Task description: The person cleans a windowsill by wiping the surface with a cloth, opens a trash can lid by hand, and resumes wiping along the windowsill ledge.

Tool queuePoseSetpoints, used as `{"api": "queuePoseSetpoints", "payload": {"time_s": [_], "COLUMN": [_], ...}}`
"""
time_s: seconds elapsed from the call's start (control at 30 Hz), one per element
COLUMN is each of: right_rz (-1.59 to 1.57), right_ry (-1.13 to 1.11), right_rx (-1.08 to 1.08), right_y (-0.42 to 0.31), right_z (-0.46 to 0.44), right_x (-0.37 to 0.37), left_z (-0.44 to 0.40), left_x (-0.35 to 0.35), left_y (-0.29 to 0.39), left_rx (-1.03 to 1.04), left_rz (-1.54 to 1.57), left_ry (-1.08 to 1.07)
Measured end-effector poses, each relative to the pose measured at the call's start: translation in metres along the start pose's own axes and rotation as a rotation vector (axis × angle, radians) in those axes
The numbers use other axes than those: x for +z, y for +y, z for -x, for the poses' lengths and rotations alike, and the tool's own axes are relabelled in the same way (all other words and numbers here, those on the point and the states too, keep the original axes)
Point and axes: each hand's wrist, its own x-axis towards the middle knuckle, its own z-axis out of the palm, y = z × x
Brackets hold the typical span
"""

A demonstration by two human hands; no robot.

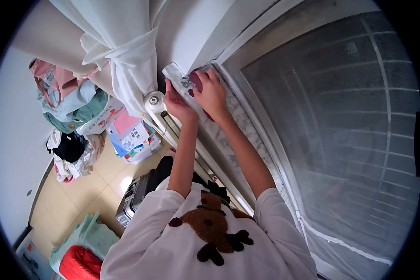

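Note:
My right hand [211, 95] presses a dark red cloth [196, 80] onto the grey-and-white marble windowsill [233, 125], its fingers bent over the cloth. More dark red shows beneath the wrist. Beside it, at the sill's inner edge, is my left hand [176, 103], cupped with the fingers apart and nothing visible in it. Dark grey patches mark the sill near the cloth.
A tied white curtain [130, 60] hangs left of the sill, above a white radiator [155, 100]. To the right is a screened window [331, 121]. Bags [74, 98], stacked papers [134, 137] and a silver suitcase [134, 196] stand on the tiled floor.

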Motion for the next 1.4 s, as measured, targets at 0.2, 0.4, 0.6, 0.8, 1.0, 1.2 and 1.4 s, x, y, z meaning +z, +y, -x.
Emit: {"api": "queuePoseSetpoints", "payload": {"time_s": [0.2,0.4,0.6,0.8,1.0,1.2,1.4], "right_rz": [-0.095,-0.328,-0.127,0.117,0.053,-0.263,-0.419], "right_ry": [0.000,-0.005,0.117,0.046,0.094,-0.039,-0.202], "right_rx": [-0.087,-0.013,0.192,0.132,0.055,-0.086,-0.021], "right_y": [-0.008,0.002,0.026,0.014,-0.008,-0.025,-0.027], "right_z": [0.009,0.012,-0.003,-0.014,0.009,0.028,0.025], "right_x": [-0.001,-0.002,-0.024,-0.006,0.004,0.005,0.000], "left_z": [0.001,-0.004,-0.002,-0.008,-0.007,-0.014,-0.025], "left_x": [0.000,-0.005,0.000,-0.008,-0.007,-0.033,-0.048], "left_y": [0.001,-0.004,-0.001,-0.006,-0.003,-0.011,-0.018], "left_rx": [0.006,-0.036,0.001,-0.008,-0.044,-0.079,-0.191], "left_rz": [-0.043,0.033,-0.011,-0.023,0.003,-0.099,0.166], "left_ry": [-0.007,-0.022,0.051,0.047,0.052,-0.060,-0.261]}}
